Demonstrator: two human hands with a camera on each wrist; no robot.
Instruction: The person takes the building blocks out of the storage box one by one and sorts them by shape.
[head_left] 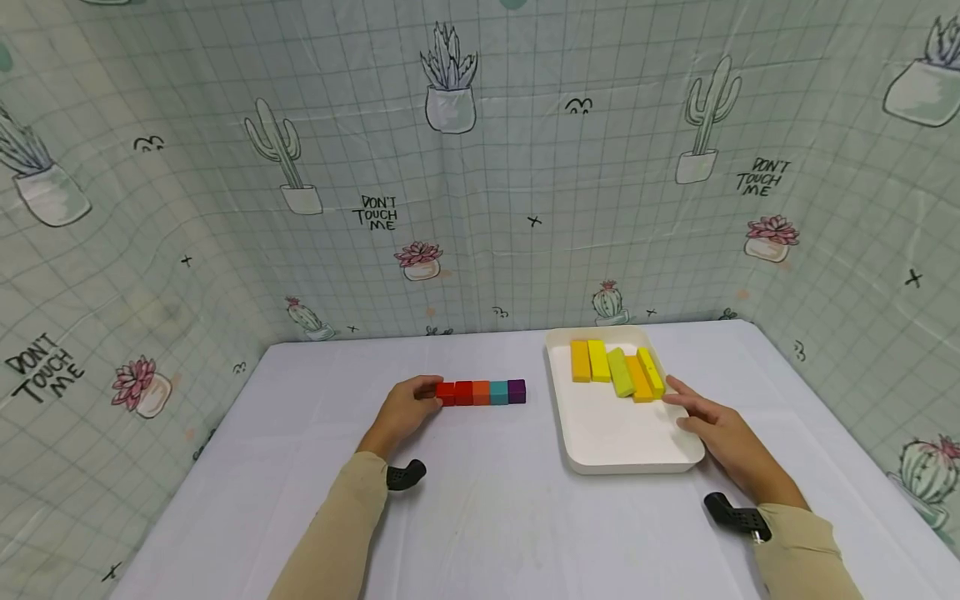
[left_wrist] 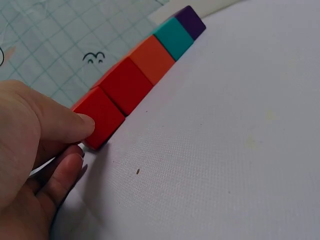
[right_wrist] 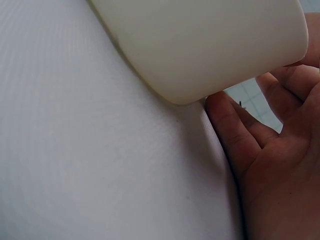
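On the white table, a row of cubes runs left to right: a red cube [head_left: 446, 394] at the left end, a second red cube [head_left: 464, 393], an orange cube [head_left: 482, 393], a teal cube [head_left: 499, 392] and a purple cube [head_left: 517, 391]. My left hand [head_left: 403, 411] pinches the end red cube, its thumb on the near face in the left wrist view. My right hand [head_left: 723, 437] rests at the right side of a white tray [head_left: 630, 467], its fingers fairly straight and touching the rim. Yellow and orange-yellow blocks [head_left: 597, 361] lie in the tray's far part.
A white cloth [head_left: 480, 517] covers the table. Behind and beside it hangs a grid-patterned curtain [head_left: 495, 167] printed with cacti. Black wrist devices [head_left: 406, 476] sit at both cuffs.
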